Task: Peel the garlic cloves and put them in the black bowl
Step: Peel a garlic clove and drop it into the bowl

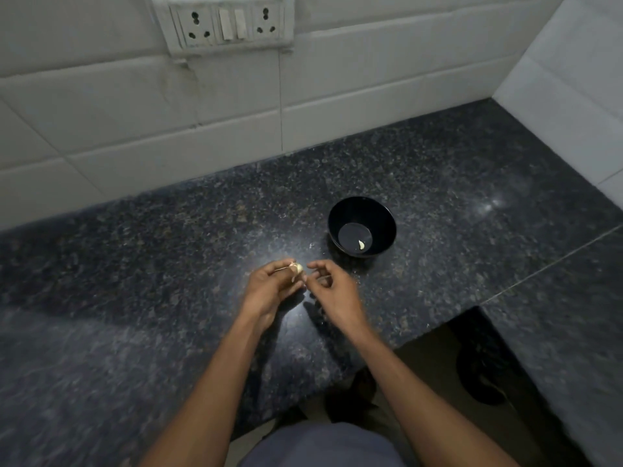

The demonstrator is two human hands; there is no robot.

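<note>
Above the tabletop [168, 298], near its front edge, both hands meet over dark speckled granite. Left hand [269, 288] pinches a garlic clove [297, 268] at its fingertips, fingers curled round it; clove is small, pale cream, partly skinned, with a thin stem-like strand sticking out to the left. Long axis hard to tell, roughly slanting down to the right; blurred. Right hand [332, 286] sits just beside the left, fingers curled, thumb and forefinger pinched together close to the clove; whether they grip a shred of skin is too small to tell. Hands are nearly touching, bare forearms running back toward the camera.

Black bowl [362, 226] stands upright on the tabletop, up and to the right of the hands, near but apart from them. Round, glossy, smooth walls, flat bottom. Inside lies one peeled clove [361, 244], off-white, curved, resting on the bottom toward the near right side, long axis roughly up-down in frame.

Tabletop is polished black-grey stone with fine flecks and a light glare spot; a seam line crosses it at right, and a notch cuts into its front edge. White rectangular wall tiles [135, 112] behind, smooth with grey grout. Socket panel [229, 23] on the wall, white plastic, two outlets and two switches.
</note>
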